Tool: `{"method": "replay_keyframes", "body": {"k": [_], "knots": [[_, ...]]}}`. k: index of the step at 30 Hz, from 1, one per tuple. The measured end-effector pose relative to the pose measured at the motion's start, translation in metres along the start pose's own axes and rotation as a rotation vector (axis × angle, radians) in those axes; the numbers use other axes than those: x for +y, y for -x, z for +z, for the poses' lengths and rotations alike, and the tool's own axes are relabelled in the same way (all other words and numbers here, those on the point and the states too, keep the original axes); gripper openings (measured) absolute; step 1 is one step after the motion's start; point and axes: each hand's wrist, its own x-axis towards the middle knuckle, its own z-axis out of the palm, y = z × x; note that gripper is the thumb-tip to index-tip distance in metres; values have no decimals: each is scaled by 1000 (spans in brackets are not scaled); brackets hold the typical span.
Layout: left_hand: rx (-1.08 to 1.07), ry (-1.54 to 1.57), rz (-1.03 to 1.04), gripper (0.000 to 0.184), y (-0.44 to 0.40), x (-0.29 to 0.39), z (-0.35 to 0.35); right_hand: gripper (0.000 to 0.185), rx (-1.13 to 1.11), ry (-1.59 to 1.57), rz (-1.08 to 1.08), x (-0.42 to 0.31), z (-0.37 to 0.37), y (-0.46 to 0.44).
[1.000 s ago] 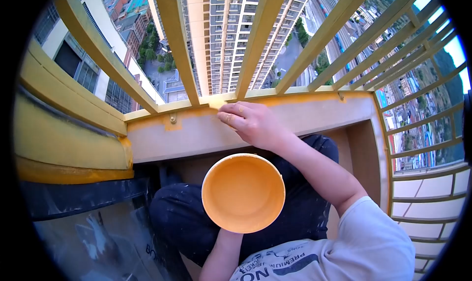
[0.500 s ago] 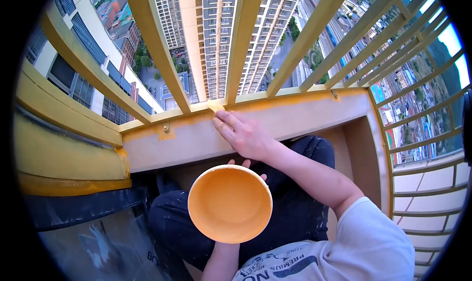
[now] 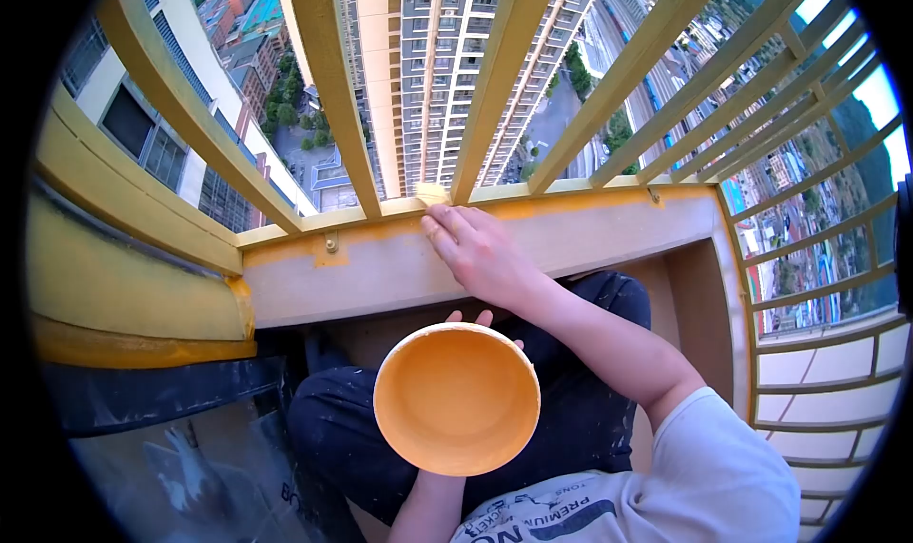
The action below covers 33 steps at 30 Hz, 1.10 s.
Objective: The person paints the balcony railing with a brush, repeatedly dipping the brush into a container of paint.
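Far beyond and below the fingers of the right hand (image 3: 483, 256), a tall tower (image 3: 442, 67) showed through the bars. The yellow railing (image 3: 499, 77) rose just past those fingers and curved round to the right. Under them ran the ledge (image 3: 590, 224), pale, with an uneven orange strip along its edge beside the railing's bottom bar. Nearer the person than the right fingers, dark trousers (image 3: 342, 419) with pale specks covered the folded legs; the grey, printed shirt (image 3: 704, 486) was nearer still. Dark plastic (image 3: 171, 391) sat well to the left of both hands.

The bucket (image 3: 456, 400), coated orange-yellow inside, stood below the right fingers with its mouth facing up. Three fingertips of the left hand (image 3: 485, 318) poked out past its far rim; the palm was hidden beneath, so I could not tell how firmly they gripped. The right fingers were pinched together on a small pale-yellow pad (image 3: 432, 194), which stuck out ahead of their tips against the bottom bar, between two uprights. Smallest was a bolt (image 3: 331, 243) on the ledge, left of the right fingers, with orange around it.
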Motion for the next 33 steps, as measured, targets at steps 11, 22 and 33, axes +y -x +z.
{"method": "replay_keyframes", "body": {"k": [11,22,33], "knots": [[13,-41,25,83,-2,3,-3,9,174,-155,356,2,-19,-28],[-37,-457,-30,79,1,7,-5,14,-97,23,231,13,-13,-43],[-11,-435,-43,75,3,9,-5,16,59,-371,84,21,-15,-2]]}}
